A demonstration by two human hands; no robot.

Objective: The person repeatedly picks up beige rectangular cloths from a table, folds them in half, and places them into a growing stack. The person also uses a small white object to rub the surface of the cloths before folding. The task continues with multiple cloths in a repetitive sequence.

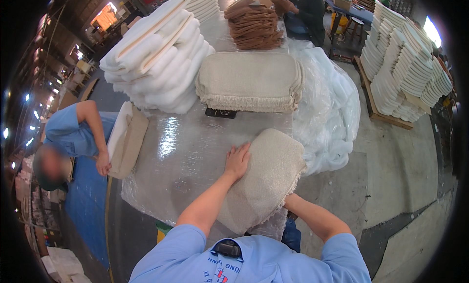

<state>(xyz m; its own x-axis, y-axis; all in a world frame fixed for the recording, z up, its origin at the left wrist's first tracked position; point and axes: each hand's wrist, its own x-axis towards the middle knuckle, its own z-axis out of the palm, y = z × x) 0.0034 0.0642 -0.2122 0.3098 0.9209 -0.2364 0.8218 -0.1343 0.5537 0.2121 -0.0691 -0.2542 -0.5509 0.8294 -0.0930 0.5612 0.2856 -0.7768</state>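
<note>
A beige fabric cover (266, 170) with a frayed edge lies on the plastic-covered table in front of me. My left hand (238, 162) rests flat on its upper left side, fingers stretched out. At the frayed right edge, my right hand (291, 201) reaches in by the fabric. Its fingers are hidden there, so their grip does not show. Farther along the table sits a stack of similar beige covers (251, 80) with fringed edges. A small dark flat object (221, 113) sticks out from under that stack.
White padded cushion inserts (156, 58) are piled at the far left. Brown folded fabric (254, 26) is stacked beyond, near another person (308, 14). Clear plastic bagging (325, 112) bulges along the table's right side. A co-worker (73, 129) on the left handles a beige-and-white piece (128, 141).
</note>
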